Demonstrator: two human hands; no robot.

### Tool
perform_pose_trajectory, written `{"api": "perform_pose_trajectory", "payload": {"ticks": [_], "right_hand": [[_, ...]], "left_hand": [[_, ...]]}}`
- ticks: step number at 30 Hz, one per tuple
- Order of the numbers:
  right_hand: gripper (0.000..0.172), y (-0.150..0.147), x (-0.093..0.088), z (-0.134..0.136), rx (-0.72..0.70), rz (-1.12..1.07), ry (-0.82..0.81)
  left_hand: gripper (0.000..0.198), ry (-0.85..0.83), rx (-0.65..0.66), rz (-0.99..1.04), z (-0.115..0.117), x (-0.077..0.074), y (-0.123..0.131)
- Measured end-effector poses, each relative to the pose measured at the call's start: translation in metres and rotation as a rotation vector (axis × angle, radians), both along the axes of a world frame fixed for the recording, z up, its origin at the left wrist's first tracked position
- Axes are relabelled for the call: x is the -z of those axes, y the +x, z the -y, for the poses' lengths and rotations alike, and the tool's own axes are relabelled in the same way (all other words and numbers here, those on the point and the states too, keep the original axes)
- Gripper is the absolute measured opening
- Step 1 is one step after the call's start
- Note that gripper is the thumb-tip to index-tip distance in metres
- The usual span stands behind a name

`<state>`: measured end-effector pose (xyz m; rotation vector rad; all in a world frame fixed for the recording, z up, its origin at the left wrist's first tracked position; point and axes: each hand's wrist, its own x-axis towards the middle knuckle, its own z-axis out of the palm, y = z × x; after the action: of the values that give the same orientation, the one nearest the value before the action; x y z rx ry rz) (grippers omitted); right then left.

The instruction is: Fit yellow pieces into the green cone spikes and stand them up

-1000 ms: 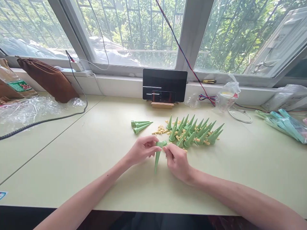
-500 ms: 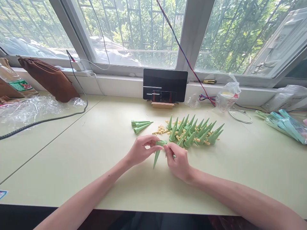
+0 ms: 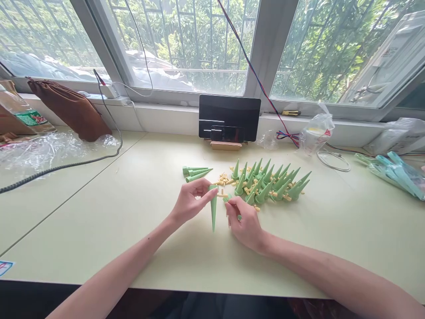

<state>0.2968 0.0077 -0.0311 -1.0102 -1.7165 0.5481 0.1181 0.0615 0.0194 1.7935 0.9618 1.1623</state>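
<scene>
My left hand (image 3: 190,203) pinches the wide top of a green plastic watering spike (image 3: 213,213), whose tip points down. Just right of it, my right hand (image 3: 245,222) is closed on a small green plastic piece (image 3: 227,199), apart from the spike; its full shape is hidden by the fingers. Between the hands shows a yellow valve piece (image 3: 222,195); whether it lies on the table or touches the spike I cannot tell. Beyond my left hand lie a few loose green spikes (image 3: 197,173). A small heap of yellow valves (image 3: 225,179) is beside them.
Many upright green spikes with yellow valves (image 3: 265,184) stand grouped to the right. A tablet (image 3: 229,113) with a phone (image 3: 227,134) before it leans at the window. Plastic bags (image 3: 398,175) lie far right; a black cable (image 3: 66,167) crosses the left side.
My hands have drawn apart. The left has moved slightly left with the spike, which now hangs more upright, while the right keeps the small green piece.
</scene>
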Motion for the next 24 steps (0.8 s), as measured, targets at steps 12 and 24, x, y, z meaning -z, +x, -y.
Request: {"api": "perform_pose_trajectory", "payload": {"ticks": [12, 24], "right_hand": [[0.014, -0.0014, 0.0, -0.0003, -0.034, -0.064, -0.007], [0.013, -0.0025, 0.0021, -0.001, -0.078, -0.127, 0.004]], "left_hand": [[0.024, 0.006, 0.017, -0.039, -0.001, 0.004, -0.0007], [0.024, 0.008, 0.006, -0.053, -0.0025, 0.0074, -0.0024]]}}
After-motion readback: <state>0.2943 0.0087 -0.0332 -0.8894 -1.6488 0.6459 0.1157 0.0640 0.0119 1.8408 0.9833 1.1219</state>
